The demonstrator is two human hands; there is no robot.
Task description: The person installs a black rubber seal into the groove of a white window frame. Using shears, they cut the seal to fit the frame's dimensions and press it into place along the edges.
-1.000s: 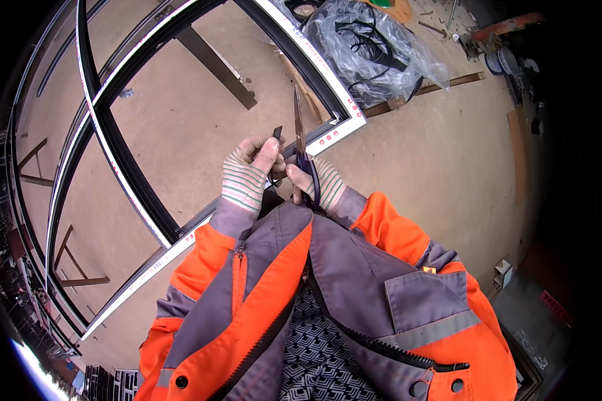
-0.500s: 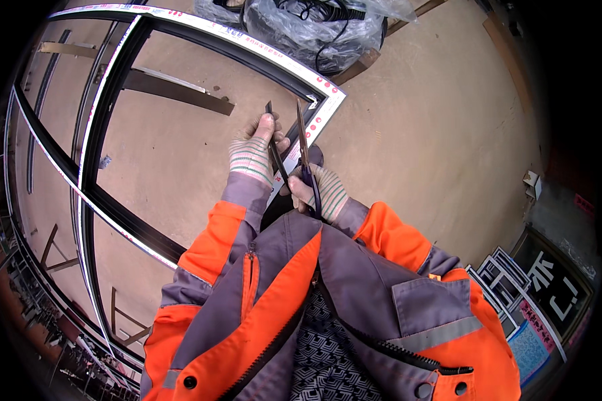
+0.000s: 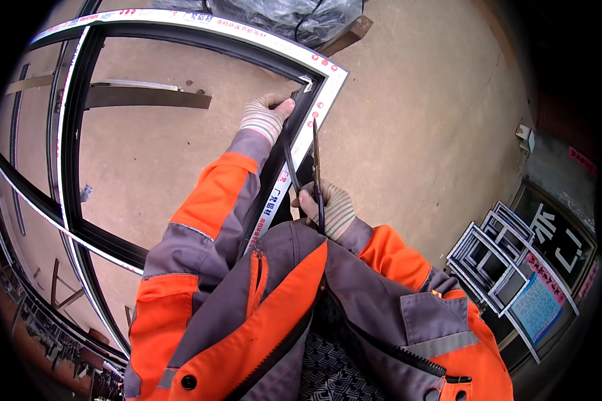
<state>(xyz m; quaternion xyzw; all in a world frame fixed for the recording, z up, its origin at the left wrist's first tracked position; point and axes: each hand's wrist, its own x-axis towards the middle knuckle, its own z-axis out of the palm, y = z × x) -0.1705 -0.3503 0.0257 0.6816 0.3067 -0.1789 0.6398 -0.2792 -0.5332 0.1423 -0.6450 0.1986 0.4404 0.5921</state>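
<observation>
A large black window frame [image 3: 274,197] with white printed film on its edges spans the view's left and centre. My left hand [image 3: 266,115], in a striped fingertip-less glove, is closed at the inner edge of its right bar, near the corner. Thumb and fingers pinch a black rubber strip [image 3: 290,158], its far end against the frame's groove. The strip curves down to my right hand [image 3: 329,204], which wears a similar glove. That hand is closed around scissors [image 3: 316,157], their blades pointing up and away, just outside the bar. The strip passes by its thumb.
Plastic-wrapped coils [image 3: 274,19] lie on the floor beyond the frame, beside a wooden block [image 3: 346,35]. A brown board [image 3: 147,98] shows through the frame opening. At the right, several small frame samples [image 3: 491,257] lean near a dark sign [image 3: 558,234].
My left hand has moved forward and right, taking the strip's end from mid-air to the frame's groove near the corner. The right hand still holds the scissors, slightly lower and farther right.
</observation>
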